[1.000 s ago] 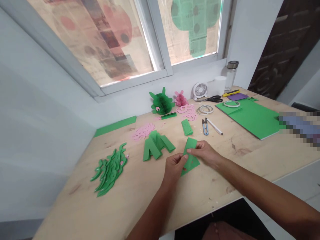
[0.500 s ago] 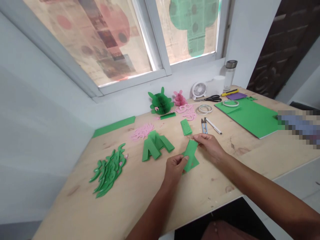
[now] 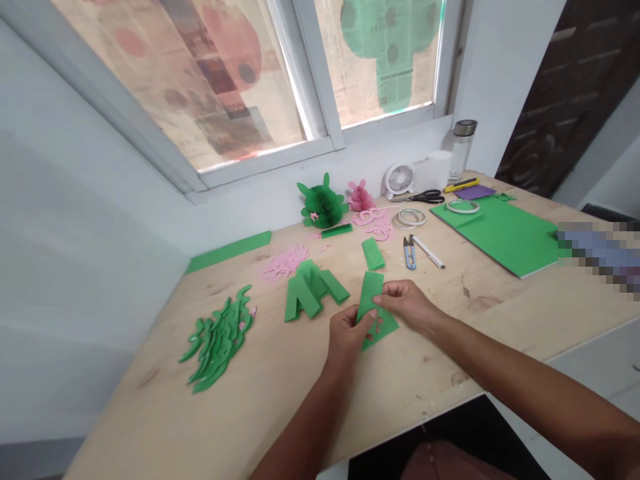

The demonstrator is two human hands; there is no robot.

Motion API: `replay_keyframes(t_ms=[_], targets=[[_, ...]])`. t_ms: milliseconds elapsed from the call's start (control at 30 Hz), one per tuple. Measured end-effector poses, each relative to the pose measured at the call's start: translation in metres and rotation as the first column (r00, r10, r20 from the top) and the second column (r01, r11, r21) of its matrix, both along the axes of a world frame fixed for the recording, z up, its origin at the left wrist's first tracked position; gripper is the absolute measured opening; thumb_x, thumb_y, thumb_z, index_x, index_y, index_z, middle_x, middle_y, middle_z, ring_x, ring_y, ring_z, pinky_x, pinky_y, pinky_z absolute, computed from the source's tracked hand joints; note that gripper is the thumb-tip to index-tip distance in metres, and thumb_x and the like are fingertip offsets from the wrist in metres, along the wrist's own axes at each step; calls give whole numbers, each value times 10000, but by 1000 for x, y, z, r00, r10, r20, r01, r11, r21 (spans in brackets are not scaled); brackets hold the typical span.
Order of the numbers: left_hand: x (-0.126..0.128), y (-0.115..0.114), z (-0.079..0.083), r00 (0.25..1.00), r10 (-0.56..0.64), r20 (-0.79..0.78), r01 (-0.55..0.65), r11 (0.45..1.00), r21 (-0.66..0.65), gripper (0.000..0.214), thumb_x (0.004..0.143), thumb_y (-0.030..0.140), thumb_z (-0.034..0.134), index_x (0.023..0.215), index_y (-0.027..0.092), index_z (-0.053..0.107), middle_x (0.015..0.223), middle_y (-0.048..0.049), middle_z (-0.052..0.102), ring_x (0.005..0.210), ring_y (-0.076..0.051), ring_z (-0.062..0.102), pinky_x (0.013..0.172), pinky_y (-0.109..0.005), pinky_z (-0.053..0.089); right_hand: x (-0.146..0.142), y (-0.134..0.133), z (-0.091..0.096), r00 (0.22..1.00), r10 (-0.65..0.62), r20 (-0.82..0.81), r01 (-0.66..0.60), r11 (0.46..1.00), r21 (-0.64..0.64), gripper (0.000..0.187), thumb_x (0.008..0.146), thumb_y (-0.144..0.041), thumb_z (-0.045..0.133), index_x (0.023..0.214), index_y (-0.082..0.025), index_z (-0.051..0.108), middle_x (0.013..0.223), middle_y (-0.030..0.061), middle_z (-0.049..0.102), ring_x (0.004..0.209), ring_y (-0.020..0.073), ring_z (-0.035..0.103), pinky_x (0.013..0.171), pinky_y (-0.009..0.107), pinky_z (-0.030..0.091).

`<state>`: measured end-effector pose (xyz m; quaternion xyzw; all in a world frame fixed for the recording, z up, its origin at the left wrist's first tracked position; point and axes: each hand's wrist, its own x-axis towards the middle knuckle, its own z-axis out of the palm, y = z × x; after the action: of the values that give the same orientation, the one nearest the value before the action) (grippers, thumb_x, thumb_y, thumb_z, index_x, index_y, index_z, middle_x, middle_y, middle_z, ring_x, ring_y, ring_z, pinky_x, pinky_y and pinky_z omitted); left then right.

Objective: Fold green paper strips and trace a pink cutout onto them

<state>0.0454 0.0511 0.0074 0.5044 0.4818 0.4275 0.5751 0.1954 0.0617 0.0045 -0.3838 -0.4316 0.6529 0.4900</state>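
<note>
Both hands hold a folded green paper piece [image 3: 371, 293] just above the wooden table [image 3: 280, 400]. My left hand [image 3: 347, 337] pinches its lower left edge. My right hand [image 3: 407, 303] pinches its right side, fingers closed on the fold. The piece stands tilted, its top end pointing away from me. A second folded green piece [image 3: 373, 253] lies flat beyond it. A fanned stack of green folded strips [image 3: 313, 290] sits to the left of my hands.
A pile of green cut-out shapes [image 3: 217, 340] lies at the left. Pink cut-outs [image 3: 285, 261], honeycomb paper cactus figures [image 3: 323, 203], tape rolls [image 3: 410, 217], snips [image 3: 409, 252], a pen [image 3: 429, 253], scissors [image 3: 426, 197], a small fan [image 3: 399, 179], a bottle [image 3: 461, 150] and green sheets [image 3: 500, 233] fill the far side.
My right hand slid out along the green piece toward its far end, then came back to its middle. The piece now stands more upright between both hands.
</note>
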Motion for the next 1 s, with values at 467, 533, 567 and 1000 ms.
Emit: replay_keyframes(t_ms=[467, 533, 567, 1000], targets=[[1, -3, 2, 998, -59, -38, 58, 998, -15, 241, 655, 357, 692, 560, 141, 644, 545, -23, 640, 475, -105, 522, 465, -205, 419, 16, 11, 6, 951, -302, 62, 302, 953, 11, 328, 577, -440, 819, 586, -166, 639, 520, -38, 531, 506, 85, 407, 519, 253, 310], [1, -3, 1, 997, -65, -44, 64, 998, -18, 230, 652, 347, 688, 560, 140, 646, 540, -26, 638, 473, -107, 519, 463, -207, 416, 20, 13, 6, 938, -341, 62, 341, 940, 10, 336, 578, -463, 812, 605, -168, 653, 532, -30, 534, 523, 91, 411, 530, 257, 312], [2, -3, 1, 997, -64, -46, 63, 998, -19, 225, 651, 341, 686, 559, 139, 646, 540, -27, 637, 472, -107, 517, 462, -208, 416, 21, 13, 6, 933, -355, 60, 355, 935, 9, 341, 578, -474, 808, 621, -169, 662, 541, -28, 537, 531, 93, 413, 535, 256, 315], [0, 0, 3, 997, -75, -18, 74, 997, -35, 285, 618, 407, 726, 624, 127, 680, 560, -30, 637, 478, -115, 533, 463, -211, 401, 9, 2, 10, 983, -152, 98, 150, 988, 30, 384, 585, -485, 804, 528, -186, 570, 488, -45, 530, 460, 91, 438, 482, 247, 344]])
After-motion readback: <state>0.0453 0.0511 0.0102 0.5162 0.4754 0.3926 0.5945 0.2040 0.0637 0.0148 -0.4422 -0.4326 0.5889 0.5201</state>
